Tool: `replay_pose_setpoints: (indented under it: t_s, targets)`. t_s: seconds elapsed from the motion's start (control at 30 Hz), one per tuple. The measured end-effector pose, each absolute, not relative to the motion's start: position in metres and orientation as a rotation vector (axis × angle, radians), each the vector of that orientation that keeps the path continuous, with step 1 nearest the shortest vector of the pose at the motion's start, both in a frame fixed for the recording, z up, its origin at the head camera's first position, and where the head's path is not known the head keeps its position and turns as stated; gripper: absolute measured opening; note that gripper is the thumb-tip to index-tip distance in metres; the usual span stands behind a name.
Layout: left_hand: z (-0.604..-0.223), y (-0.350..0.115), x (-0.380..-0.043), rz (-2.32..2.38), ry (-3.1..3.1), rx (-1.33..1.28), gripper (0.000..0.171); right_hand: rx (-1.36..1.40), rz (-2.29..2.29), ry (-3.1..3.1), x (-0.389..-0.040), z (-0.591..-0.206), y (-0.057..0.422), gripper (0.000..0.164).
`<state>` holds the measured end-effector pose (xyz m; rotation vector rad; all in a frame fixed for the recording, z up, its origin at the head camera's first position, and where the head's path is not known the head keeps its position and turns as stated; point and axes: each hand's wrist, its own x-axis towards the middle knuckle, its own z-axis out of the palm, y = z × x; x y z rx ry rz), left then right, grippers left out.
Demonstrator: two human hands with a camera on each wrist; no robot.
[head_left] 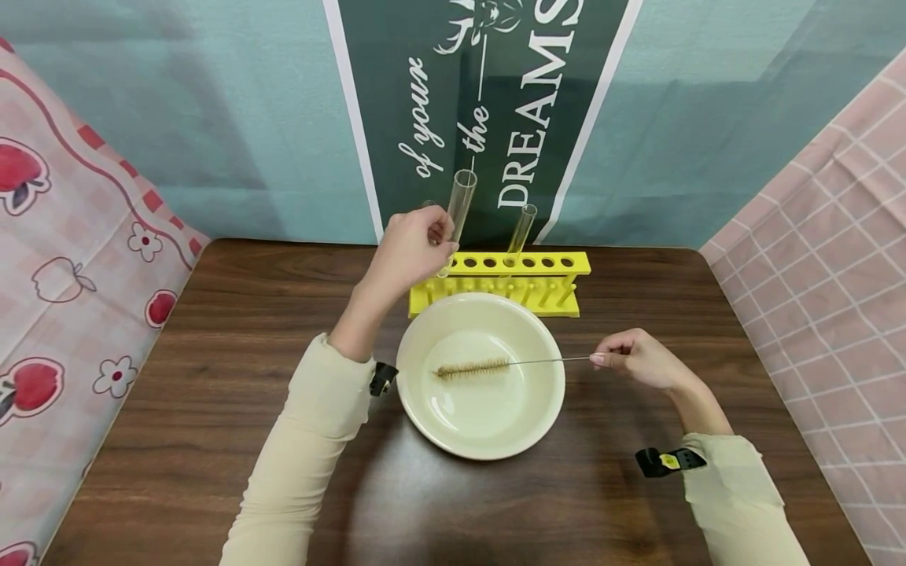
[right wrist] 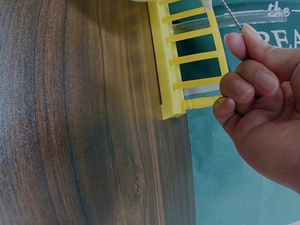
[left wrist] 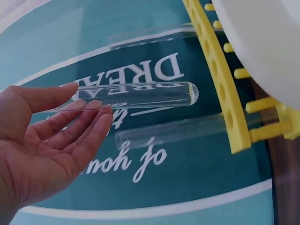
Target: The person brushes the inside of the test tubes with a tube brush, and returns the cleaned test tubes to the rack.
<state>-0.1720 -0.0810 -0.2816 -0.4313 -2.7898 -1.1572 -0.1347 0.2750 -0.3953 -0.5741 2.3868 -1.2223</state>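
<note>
My left hand (head_left: 413,245) pinches a clear glass test tube (head_left: 462,206) between thumb and fingers. In the left wrist view the held tube (left wrist: 145,95) points its rounded end toward the yellow rack (left wrist: 220,75), apart from it. A second test tube (head_left: 522,229) stands in a rack hole, and a third test tube (left wrist: 173,131) is also in the rack, mostly behind my left hand in the head view. On the right, my right hand (head_left: 640,359) pinches the twisted wire handle of a test tube brush (head_left: 473,368). Its tan bristles lie over the inside of a cream basin (head_left: 453,420).
The yellow test tube rack (head_left: 576,263) stands behind the basin, near the back edge of the dark wooden table (head_left: 602,487). A green printed cloth (head_left: 495,118) hangs behind. Patterned cloths border the table on the left and right.
</note>
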Motion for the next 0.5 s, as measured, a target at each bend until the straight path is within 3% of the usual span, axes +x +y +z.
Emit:
replay_pose_setpoints:
  t_s: [0.5]
  targets:
    - [-0.292, -0.131, -0.139, -1.051, -2.823, -0.318, 0.004, -0.517, -1.176, 2.4, -0.133, -0.393, 0.272, 0.017]
